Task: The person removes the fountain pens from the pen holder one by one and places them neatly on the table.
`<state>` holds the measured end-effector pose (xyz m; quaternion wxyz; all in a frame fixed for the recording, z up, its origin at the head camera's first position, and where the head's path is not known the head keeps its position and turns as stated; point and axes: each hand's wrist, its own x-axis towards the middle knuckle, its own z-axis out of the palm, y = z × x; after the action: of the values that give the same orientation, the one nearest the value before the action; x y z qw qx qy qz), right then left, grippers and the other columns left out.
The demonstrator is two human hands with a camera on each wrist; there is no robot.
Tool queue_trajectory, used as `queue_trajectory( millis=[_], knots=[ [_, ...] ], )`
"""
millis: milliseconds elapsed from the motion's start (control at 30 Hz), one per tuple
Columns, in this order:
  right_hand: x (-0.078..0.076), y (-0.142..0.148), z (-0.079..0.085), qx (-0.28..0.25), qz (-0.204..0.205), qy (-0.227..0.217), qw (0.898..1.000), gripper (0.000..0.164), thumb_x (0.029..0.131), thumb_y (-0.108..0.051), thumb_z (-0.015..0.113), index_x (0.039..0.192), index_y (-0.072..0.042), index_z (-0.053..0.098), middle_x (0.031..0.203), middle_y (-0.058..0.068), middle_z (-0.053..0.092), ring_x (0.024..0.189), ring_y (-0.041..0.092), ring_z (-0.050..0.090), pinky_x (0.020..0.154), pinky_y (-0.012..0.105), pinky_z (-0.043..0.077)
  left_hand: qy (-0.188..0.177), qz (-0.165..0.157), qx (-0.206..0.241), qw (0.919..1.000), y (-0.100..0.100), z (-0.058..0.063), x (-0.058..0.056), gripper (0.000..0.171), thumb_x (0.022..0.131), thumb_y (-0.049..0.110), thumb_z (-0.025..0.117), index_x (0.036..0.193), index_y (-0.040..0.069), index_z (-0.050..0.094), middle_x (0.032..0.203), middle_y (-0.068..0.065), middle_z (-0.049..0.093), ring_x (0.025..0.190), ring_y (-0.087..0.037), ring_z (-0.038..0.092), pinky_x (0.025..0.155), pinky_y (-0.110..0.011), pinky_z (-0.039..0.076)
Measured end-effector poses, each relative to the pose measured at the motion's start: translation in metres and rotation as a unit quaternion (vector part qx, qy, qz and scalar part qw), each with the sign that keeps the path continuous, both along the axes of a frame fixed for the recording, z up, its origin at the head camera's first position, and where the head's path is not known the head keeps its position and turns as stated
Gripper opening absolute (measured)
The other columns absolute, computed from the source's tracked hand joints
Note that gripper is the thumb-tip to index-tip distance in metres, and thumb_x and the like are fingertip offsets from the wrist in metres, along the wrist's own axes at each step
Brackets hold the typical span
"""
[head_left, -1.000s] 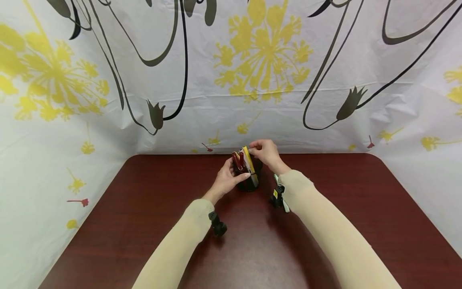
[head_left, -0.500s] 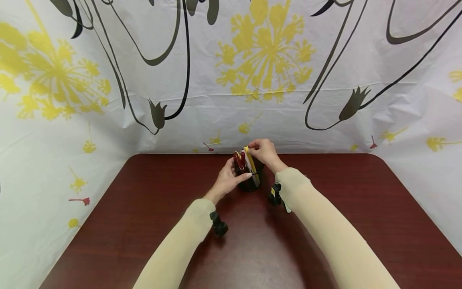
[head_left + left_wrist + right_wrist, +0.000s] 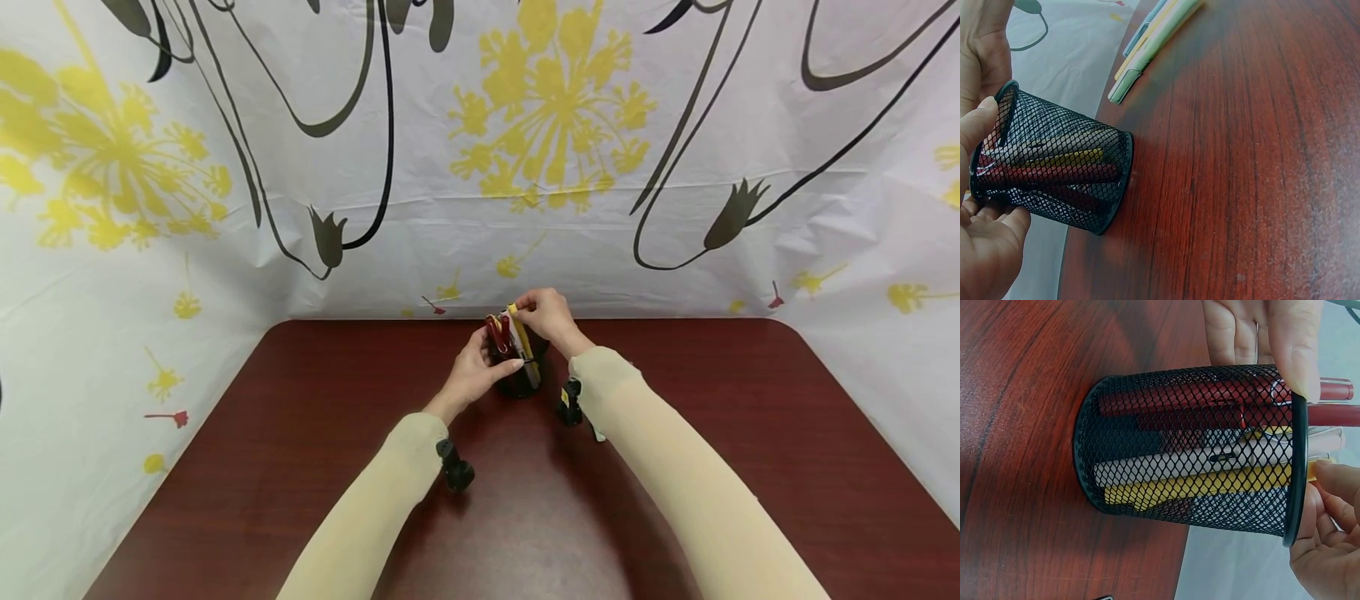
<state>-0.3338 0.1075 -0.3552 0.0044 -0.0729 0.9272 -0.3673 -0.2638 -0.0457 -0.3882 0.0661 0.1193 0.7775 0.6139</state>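
A black mesh pen holder (image 3: 1299, 462) stands upright near the far edge of the table. My left hand (image 3: 471, 368) grips it from the left, its thumb on the rim in the right wrist view. Inside lean two dark red pens (image 3: 1204, 394), a pale pinkish pen (image 3: 1166, 465) and a yellow pen (image 3: 1210, 486). Above the rim, my right hand (image 3: 550, 319) pinches the top end of the yellow pen between thumb and fingers. Most of that pen sits down inside the mesh.
A light green pen (image 3: 1147, 53), a yellow pen and a bluish pen lie side by side on the dark red wooden table (image 3: 300, 467); in the head view the right sleeve mostly hides them. A white patterned sheet (image 3: 420, 233) hangs just behind the table.
The right fingers have come slightly left onto the yellow pen's top end, and the right forearm has shifted a little left, covering more of the pens on the table. The left hand keeps its hold.
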Motion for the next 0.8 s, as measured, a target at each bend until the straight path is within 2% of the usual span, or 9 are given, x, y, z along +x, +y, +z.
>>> queue_trajectory(
  millis=[300,633,800],
  knots=[
    [0.005,0.002,-0.004,-0.023,0.002,0.014,1.000,0.020,0.091,-0.014,0.062,0.105,0.000,0.066,0.103,0.016,0.065,0.088,0.027,0.061,0.075,0.036,0.051,-0.007,-0.002,0.010,0.9999,-0.001,-0.005,-0.002,0.074,0.087,0.008,0.067,0.146,-0.002,0.023,0.143,-0.023,0.039,0.129,-0.034,0.043,0.105,-0.045,0.039],
    [0.012,0.008,-0.002,-0.058,-0.005,0.030,0.998,0.020,0.093,-0.012,0.060,0.107,0.001,0.062,0.109,0.018,0.063,0.094,0.030,0.059,0.079,0.039,0.049,-0.002,-0.006,0.018,0.9998,0.000,-0.005,-0.002,0.073,0.086,0.007,0.067,0.145,-0.002,0.024,0.143,-0.023,0.039,0.130,-0.034,0.043,0.105,-0.045,0.038],
    [0.016,0.012,0.002,-0.096,-0.006,0.035,0.995,0.022,0.094,-0.013,0.057,0.110,0.003,0.059,0.107,0.019,0.061,0.092,0.029,0.058,0.074,0.035,0.047,0.005,0.003,0.029,0.9996,0.001,-0.025,-0.018,0.076,0.085,0.013,0.070,0.146,0.002,0.025,0.143,-0.019,0.040,0.130,-0.030,0.044,0.105,-0.044,0.038]
  ],
)
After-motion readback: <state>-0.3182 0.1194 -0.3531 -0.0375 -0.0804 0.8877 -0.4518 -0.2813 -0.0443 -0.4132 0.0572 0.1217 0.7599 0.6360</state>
